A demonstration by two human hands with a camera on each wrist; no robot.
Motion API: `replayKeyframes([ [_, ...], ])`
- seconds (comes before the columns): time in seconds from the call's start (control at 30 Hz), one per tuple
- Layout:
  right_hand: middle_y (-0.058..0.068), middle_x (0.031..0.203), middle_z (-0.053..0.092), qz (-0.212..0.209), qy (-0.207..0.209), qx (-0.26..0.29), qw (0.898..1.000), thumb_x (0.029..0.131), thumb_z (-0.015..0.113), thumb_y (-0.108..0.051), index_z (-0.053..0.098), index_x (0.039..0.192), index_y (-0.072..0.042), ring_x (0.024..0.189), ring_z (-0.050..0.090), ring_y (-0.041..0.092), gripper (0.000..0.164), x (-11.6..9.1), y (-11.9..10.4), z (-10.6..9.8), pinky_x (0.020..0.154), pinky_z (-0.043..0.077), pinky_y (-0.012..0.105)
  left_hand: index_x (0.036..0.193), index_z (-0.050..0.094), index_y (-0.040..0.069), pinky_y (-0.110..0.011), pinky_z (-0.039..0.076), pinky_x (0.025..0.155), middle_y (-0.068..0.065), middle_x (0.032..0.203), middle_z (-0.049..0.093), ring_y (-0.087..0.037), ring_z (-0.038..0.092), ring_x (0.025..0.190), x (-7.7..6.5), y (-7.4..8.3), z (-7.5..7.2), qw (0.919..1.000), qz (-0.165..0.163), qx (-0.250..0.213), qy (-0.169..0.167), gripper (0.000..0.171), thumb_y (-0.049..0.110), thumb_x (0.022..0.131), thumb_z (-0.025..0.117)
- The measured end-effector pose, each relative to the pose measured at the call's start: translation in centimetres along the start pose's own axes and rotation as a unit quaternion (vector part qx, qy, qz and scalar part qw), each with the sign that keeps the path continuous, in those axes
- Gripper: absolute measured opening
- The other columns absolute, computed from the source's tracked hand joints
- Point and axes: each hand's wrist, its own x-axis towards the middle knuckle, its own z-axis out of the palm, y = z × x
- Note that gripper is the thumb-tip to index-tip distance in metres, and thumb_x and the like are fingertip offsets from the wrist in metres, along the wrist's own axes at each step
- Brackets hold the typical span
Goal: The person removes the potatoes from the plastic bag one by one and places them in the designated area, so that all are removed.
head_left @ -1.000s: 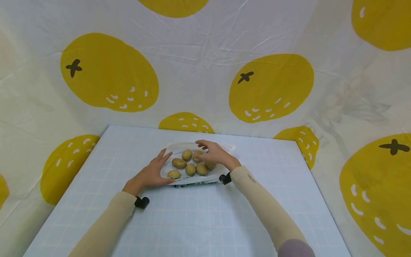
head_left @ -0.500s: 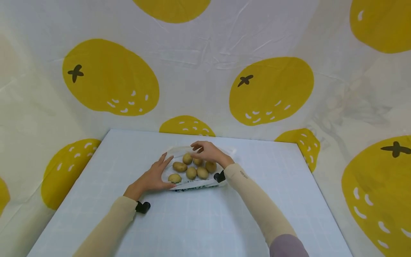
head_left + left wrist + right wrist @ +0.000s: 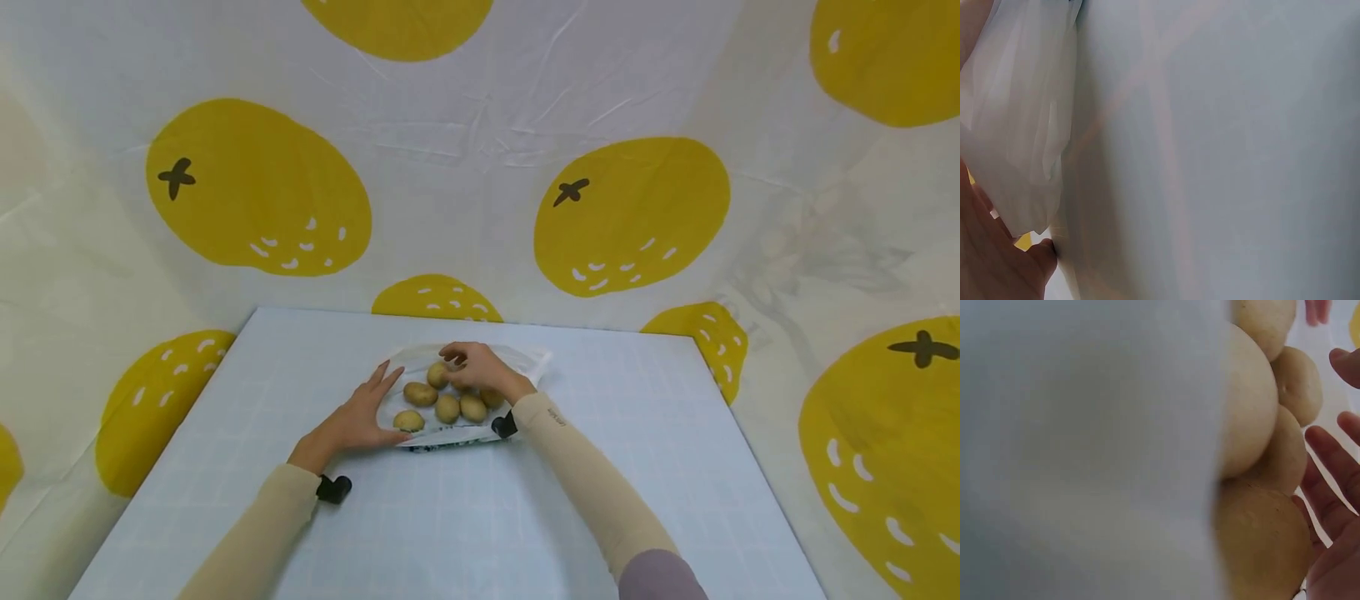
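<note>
A white plastic bag (image 3: 529, 362) with dark green print along its near edge lies spread on the table, several potatoes (image 3: 447, 408) inside it. At the bag's left end my left hand (image 3: 356, 422) spreads thumb and fingers wide against the opening; the left wrist view shows the thin film hanging beside the fingers. Over the back right potatoes hovers my right hand (image 3: 483, 369), its fingers loosely bent. In the right wrist view those fingers (image 3: 1329, 478) lie close beside a potato (image 3: 1266, 534) with nothing gripped; a blurred bag edge covers the left half.
The bag rests on a pale checked table (image 3: 450, 533). Behind and on both sides stands a white cloth (image 3: 450, 208) printed with large yellow fruit. Each wrist wears a small black camera (image 3: 333, 489).
My right hand has shifted a little left and lower over the potatoes, its fingers bending more. The left hand keeps its place at the bag's opening. The head view has tilted slightly upward.
</note>
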Motion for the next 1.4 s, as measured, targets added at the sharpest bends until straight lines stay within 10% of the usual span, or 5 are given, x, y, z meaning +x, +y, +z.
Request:
replayKeyframes([
  [1.4,0.007,0.124,0.070,0.000,0.027,-0.086,0.996,0.095,0.074,-0.027,0.066,0.131,-0.010,0.111,0.066,0.020,0.040,0.7,0.0,1.6,0.097,0.055,0.037,0.166,0.019,0.023,-0.076,0.034,0.110,-0.016,0.174,0.003,-0.053,0.021,0.153,0.1,0.0,-0.2,1.0000,-0.006,-0.004,-0.006,0.116,0.067,0.077,0.079],
])
